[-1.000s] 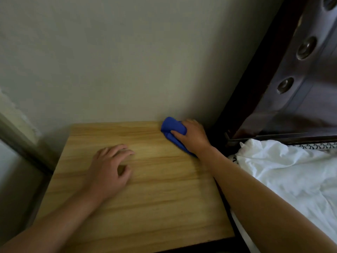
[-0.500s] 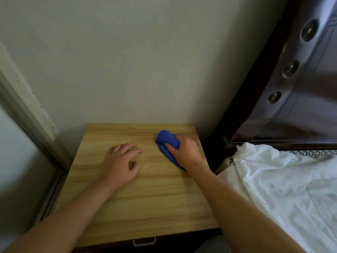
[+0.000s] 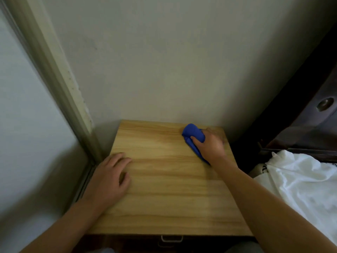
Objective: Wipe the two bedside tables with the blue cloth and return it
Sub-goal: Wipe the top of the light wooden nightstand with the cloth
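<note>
Blue cloth [image 3: 193,134] is bunched under the right hand [image 3: 209,145], pressed to the far right corner of the wooden table [image 3: 169,183] by the wall; half a second ago it sat nearer the middle, so the stroke has swept back outward; the left hand [image 3: 109,176] has slid to the left edge, flat, fingers loosely spread, holding nothing; I judge table 1 of 2 only partly wiped.

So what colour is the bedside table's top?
The bedside table top is light yellowish wood with darker grain streaks, clearest in the head view.
</note>
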The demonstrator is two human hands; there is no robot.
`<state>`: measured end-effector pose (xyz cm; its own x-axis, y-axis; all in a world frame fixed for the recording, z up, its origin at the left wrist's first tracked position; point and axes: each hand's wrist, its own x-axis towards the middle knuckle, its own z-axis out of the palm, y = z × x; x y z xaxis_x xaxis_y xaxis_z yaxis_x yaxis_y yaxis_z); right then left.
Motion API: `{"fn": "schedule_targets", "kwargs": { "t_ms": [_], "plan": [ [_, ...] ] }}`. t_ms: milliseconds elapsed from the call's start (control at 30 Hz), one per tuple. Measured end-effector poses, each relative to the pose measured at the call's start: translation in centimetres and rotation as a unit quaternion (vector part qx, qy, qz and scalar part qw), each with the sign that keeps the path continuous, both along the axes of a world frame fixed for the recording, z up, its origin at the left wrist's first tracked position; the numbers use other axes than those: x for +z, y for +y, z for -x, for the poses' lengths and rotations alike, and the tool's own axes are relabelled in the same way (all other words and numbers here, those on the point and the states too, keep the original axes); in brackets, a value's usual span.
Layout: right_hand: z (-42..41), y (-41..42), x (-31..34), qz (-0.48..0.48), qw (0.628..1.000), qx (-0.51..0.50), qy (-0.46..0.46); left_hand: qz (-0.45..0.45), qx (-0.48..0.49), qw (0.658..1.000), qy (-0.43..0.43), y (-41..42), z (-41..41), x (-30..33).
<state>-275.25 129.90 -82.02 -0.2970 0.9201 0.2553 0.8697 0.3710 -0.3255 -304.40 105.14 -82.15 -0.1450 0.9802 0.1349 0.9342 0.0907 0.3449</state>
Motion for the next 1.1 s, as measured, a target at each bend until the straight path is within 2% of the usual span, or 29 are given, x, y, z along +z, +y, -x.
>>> {"fn": "schedule_targets", "kwargs": {
  "t_ms": [400, 600, 833, 967, 1100],
  "plan": [
    [21.3, -4.1, -1.1, -0.009, 0.988, 0.151, -0.009, -0.042, -0.013, 0.999, -0.023, 0.5, 0.4, -1.1],
    [19.3, -3.3, -0.6, 0.034, 0.979, 0.203, 0.001, -0.044, -0.026, 0.997, -0.049, 0.2, 0.3, -0.6],
    [12.0, 2.8, -0.3, 0.015, 0.994, 0.11, -0.023, -0.052, -0.014, 0.996, -0.077, 0.1, 0.6, -0.8],
    [14.0, 2.2, -0.9, -0.021, 0.994, 0.106, -0.005, -0.062, -0.008, 0.995, -0.075, 0.2, 0.8, -1.5],
    [19.8, -0.3, -1.2, -0.011, 0.988, 0.153, 0.003, -0.072, -0.016, 0.994, -0.079, 0.4, 0.9, -1.8]
  ]
}}
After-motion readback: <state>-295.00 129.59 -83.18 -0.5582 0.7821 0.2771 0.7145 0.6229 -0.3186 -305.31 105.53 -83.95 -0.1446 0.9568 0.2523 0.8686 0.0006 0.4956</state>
